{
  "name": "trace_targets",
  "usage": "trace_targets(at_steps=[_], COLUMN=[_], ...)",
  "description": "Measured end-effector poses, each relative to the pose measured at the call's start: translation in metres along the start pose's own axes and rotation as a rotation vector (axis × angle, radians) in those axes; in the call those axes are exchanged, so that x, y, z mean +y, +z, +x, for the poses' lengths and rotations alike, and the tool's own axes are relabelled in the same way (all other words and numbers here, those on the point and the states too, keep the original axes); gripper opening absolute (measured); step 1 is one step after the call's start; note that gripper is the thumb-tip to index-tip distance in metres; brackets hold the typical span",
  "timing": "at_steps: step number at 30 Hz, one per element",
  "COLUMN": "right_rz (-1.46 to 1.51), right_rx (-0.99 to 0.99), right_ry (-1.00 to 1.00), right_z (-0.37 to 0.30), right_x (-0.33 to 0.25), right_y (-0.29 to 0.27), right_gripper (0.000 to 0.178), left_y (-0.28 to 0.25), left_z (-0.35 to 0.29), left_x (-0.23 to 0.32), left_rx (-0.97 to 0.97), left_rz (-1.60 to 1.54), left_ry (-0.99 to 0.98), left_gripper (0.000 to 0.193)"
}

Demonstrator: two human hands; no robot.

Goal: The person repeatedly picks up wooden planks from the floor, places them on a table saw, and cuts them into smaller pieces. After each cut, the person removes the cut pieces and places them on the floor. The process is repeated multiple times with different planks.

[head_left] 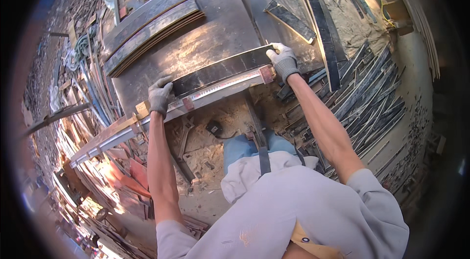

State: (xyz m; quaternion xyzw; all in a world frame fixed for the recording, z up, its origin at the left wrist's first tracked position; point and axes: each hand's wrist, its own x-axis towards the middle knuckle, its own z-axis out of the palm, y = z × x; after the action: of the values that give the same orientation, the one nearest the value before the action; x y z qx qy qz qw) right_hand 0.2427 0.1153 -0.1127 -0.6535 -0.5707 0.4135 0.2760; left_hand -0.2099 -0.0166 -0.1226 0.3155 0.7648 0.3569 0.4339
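Note:
A long, narrow board with a dark face [223,70] lies along the near edge of the metal-topped work table [223,9]. My left hand [160,95], in a grey-white knit work glove, is closed on the board's left end. At its right end my right hand [283,59], gloved the same way, grips the corner with the thumb and fingers. Just on my side of the board runs a pale rail with scale markings [220,86]. Reddish blocks [267,74] are fixed along this rail. A small wooden block [143,108] sits by my left wrist.
Stacked strips [156,34] rest on the table's far left. Dark offcuts [291,20] and a long strip [323,38] lie at right. Slats pile up [367,97] beyond my right arm. Scrap wood [98,171] litters the left; sawdust covers the floor [210,156] below.

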Motion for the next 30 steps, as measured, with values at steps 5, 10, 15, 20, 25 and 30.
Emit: trace_targets(at_steps=[5, 10, 15, 20, 25, 30], right_rz=[1.094, 1.244, 0.902, 0.604, 0.648, 0.371], right_rx=[0.015, 0.095, 0.263, 0.395, 0.415, 0.538], right_ry=[0.389, 0.267, 0.663, 0.817, 0.864, 0.809], right_z=[-0.04, -0.152, -0.268, -0.263, -0.25, -0.245], right_x=[-0.013, -0.045, 0.022, 0.157, 0.245, 0.28], right_y=[-0.05, -0.077, -0.078, -0.072, -0.089, -0.104], right_gripper=[0.038, 0.036, 0.027, 0.032, 0.026, 0.054], left_y=[-0.006, 0.085, 0.228, 0.242, 0.204, 0.19], left_z=[-0.025, -0.126, -0.223, -0.219, -0.188, -0.172], left_x=[0.059, 0.12, 0.091, 0.051, 0.058, 0.071], left_rx=[-0.44, -0.635, -1.018, -0.96, -0.89, -0.693], left_rz=[-0.264, -0.167, -0.154, 0.334, 0.236, 0.319], left_ry=[0.171, 0.006, -0.083, 0.403, 0.151, 0.19], left_gripper=[0.036, 0.037, 0.035, 0.052, 0.046, 0.048])
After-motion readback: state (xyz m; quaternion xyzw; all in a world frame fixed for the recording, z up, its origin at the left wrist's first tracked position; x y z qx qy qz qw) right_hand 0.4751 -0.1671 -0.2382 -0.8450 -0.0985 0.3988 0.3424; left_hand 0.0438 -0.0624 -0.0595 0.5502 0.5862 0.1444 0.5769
